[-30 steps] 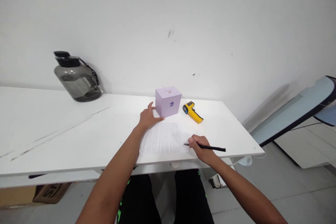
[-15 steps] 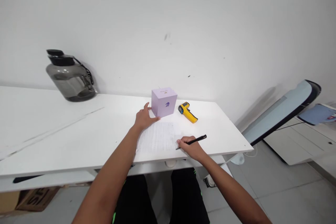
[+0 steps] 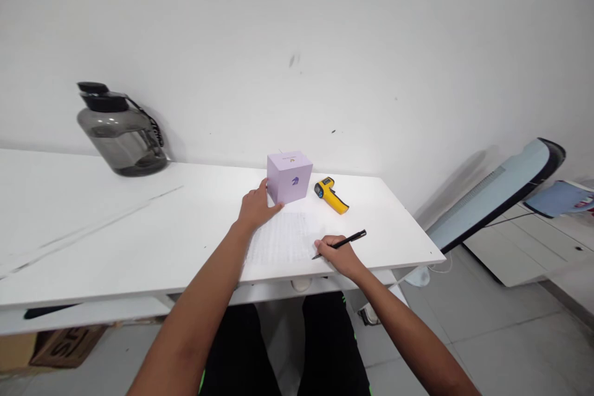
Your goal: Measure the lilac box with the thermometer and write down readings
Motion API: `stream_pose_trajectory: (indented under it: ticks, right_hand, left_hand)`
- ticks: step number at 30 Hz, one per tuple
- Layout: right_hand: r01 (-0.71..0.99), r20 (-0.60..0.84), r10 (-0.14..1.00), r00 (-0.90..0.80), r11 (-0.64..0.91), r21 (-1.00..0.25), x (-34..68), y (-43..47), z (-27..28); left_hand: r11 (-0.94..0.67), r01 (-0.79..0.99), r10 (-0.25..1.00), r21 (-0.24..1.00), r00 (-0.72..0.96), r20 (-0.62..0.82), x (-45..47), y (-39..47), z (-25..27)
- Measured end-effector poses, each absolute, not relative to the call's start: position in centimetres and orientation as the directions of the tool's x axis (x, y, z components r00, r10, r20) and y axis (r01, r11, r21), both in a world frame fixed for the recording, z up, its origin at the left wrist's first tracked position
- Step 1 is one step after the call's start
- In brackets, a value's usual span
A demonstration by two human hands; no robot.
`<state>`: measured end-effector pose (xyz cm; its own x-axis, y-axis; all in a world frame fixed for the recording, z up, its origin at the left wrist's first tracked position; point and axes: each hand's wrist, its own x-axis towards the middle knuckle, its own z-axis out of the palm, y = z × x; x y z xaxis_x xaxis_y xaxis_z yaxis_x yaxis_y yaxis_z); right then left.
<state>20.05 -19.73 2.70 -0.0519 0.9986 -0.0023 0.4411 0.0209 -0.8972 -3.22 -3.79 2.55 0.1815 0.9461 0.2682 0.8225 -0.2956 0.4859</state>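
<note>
A small lilac box (image 3: 293,182) with a dark purple emblem stands on the white table. My left hand (image 3: 256,207) is at its left side, thumb against the lower front corner and fingers along the left face, closed on that edge. In front of the box lies a sheet of paper (image 3: 281,238) with faint printed rows, its left part beneath my left wrist. My right hand (image 3: 338,255) pinches a black pen (image 3: 351,239), tilted with its tip down by the sheet's lower right edge. A yellow and black infrared thermometer (image 3: 331,195) lies right of the box.
A large grey see-through water jug (image 3: 125,139) with a black lid stands at the back left of the table (image 3: 116,235), near the wall. Beyond the right table edge leans a pale blue, black-edged panel (image 3: 492,198). A cardboard box (image 3: 69,346) sits below left.
The fingers of my left hand have drawn in closer to the lilac box. The view has shifted slightly. My right hand still has the pen near the same spot.
</note>
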Motion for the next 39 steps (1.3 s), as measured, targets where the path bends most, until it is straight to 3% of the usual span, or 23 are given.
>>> stream_pose_trajectory:
  ticks: [13,25,39]
  right_hand:
    - [0.466,-0.009,0.996,-0.087,0.033,-0.884,19.84,-19.84,2.72]
    - [0.397,-0.008,1.000,0.006,-0.010,-0.918,19.81,-19.78,2.64]
    - [0.454,0.024,0.999,-0.036,0.038,-0.890,19.70,-19.90,2.68]
  left_hand:
    - [-0.290,0.819,0.949,0.496,0.180,0.257,-3.31,-3.87,2.73]
    - [-0.296,0.820,0.947,0.490,0.183,0.264,-3.32,-3.87,2.69]
    - [-0.302,0.818,0.944,0.489,0.186,0.273,-3.33,-3.77,2.75]
